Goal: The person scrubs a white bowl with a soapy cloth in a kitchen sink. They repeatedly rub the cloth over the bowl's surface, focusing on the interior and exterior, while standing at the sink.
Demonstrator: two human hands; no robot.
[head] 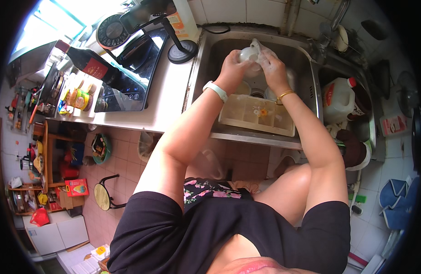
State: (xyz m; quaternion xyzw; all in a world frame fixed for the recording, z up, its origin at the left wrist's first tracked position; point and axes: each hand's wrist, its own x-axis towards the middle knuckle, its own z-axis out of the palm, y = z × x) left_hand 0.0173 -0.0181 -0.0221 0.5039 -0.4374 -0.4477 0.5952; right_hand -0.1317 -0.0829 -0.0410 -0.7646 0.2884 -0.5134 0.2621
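Note:
Over the far part of a steel sink (215, 56), my left hand (232, 70) grips a small, whitish, rounded vessel (248, 54), perhaps a cup or bowl. My right hand (276, 72) presses a wet, sudsy cloth (256, 46) against its side, with foam on the fingers. Below my hands, a pale plastic box with compartments (241, 111) rests tilted along the near side of the basin. Behind the box are round dishes (243, 88), partly hidden by my hands and the box. The vessel's far side is hidden.
Left of the sink, a phone stand (182, 51), a glass bottle (94, 65) and an induction cooktop (123, 94) occupy the counter. A smaller basin on the right holds a white plastic jug (338, 99). The faucet (325, 37) is at back right.

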